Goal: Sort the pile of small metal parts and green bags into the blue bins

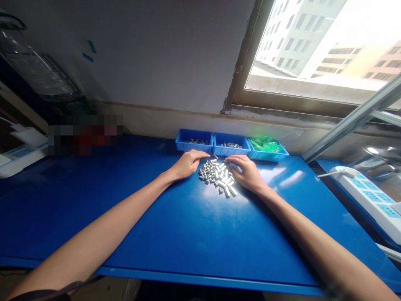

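A pile of small silver metal pieces lies on the blue tabletop. Short, stubby pieces gather on its left side, and longer cylindrical pieces on its right. Along the left and far edge of the pile rests my left hand, fingers stretched out toward the right. My right hand curves around the opposite edge, its fingers pointing left and slightly bent. Neither hand visibly grips a piece. Between the two sets of fingertips, a dark-looking cylinder lies at the back of the pile.
Behind the hands stand three blue bins: the left bin and middle bin hold small metal parts, the right bin a green plastic bag. A power strip and metal frame are at right, a large bottle at left.
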`<state>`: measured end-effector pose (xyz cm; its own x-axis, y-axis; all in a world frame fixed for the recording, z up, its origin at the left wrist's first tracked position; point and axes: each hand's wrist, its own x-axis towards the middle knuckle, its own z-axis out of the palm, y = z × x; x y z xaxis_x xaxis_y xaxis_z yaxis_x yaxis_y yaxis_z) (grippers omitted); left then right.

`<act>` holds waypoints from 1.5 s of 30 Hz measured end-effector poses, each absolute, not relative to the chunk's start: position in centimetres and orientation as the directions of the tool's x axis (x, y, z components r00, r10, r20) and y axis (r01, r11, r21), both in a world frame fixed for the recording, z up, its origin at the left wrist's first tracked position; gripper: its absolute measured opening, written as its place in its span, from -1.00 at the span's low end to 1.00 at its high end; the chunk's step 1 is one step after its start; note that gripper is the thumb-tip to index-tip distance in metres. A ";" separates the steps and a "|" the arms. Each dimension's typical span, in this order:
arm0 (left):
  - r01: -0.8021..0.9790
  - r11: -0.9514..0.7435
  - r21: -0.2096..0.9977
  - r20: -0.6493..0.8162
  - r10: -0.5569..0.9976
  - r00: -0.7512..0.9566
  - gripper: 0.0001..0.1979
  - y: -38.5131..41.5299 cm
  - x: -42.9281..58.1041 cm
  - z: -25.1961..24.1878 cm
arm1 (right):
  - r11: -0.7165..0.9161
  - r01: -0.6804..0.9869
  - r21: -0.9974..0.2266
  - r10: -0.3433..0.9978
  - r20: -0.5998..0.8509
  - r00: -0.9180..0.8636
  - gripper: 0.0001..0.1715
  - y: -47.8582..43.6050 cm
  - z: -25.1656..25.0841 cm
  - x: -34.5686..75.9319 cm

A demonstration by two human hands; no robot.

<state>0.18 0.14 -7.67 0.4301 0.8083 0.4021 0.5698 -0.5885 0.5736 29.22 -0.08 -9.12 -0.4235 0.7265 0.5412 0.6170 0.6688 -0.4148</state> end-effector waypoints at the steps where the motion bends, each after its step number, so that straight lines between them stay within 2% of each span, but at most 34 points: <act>1: 0.578 -0.581 0.573 0.398 0.814 0.423 -0.53 0.1 0.2 -7.7 | 0.649 0.626 -0.433 0.742 0.541 -0.395 -0.66 -0.1 -9.1 29.2; 5: 0.587 -0.573 0.572 0.397 0.820 0.413 -0.55 0.3 0.1 -7.9 | 0.560 0.649 -0.515 0.809 0.510 -0.294 -0.80 0.2 -9.2 29.2; 9: 0.572 -0.589 0.571 0.412 0.808 0.421 -0.55 0.4 0.0 -8.1 | 0.523 0.655 -0.545 0.838 0.471 -0.277 -0.87 0.3 -9.0 29.3; 17: 0.511 -0.667 0.542 0.425 0.743 0.518 -0.51 0.4 0.1 -7.8 | 0.535 0.614 -0.580 0.836 0.469 -0.286 -0.85 -0.2 -8.1 29.0; 22: 0.509 -0.654 0.560 0.433 0.754 0.494 -0.52 0.1 0.2 -7.7 | 0.487 0.607 -0.628 0.873 0.323 -0.365 -0.79 -0.4 -6.5 29.9; 25: 0.520 -0.649 0.555 0.456 0.760 0.462 -0.59 0.1 0.2 -7.8 | 0.508 0.617 -0.602 0.856 0.273 -0.439 -0.77 -0.3 -6.0 30.9; 31: 0.550 -0.648 0.526 0.516 0.758 0.400 -0.66 0.2 0.2 -8.1 | 0.586 0.684 -0.435 0.805 0.410 -0.429 -0.72 0.1 -6.9 31.7; 37: 0.538 -0.665 0.518 0.508 0.745 0.431 -0.72 0.0 0.3 -7.9 | 0.608 0.681 -0.409 0.788 0.410 -0.458 -0.74 0.3 -7.3 31.8; 39: 0.551 -0.657 0.515 0.499 0.752 0.430 -0.75 0.0 0.3 -7.8 | 0.572 0.675 -0.467 0.815 0.413 -0.406 -0.76 0.2 -7.1 31.6; 40: 0.555 -0.653 0.515 0.495 0.755 0.430 -0.76 0.0 0.3 -7.9 | 0.541 0.651 -0.533 0.839 0.403 -0.366 -0.74 0.2 -6.9 31.4; 43: 0.567 -0.639 0.520 0.490 0.767 0.414 -0.80 0.3 0.1 -8.0 | 0.401 0.477 -0.782 0.914 0.310 -0.260 -0.59 -0.1 -6.2 30.5; 45: 0.581 -0.625 0.521 0.489 0.777 0.397 -0.83 0.4 0.0 -8.1 | 0.321 0.351 -0.880 0.942 0.260 -0.211 -0.51 -0.3 -5.7 29.9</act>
<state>0.04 0.38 -8.12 0.3967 0.7767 0.4892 0.5810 -0.6251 0.5212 29.94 -0.27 -5.74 -0.2112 0.9422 0.2600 0.3507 0.3213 -0.8796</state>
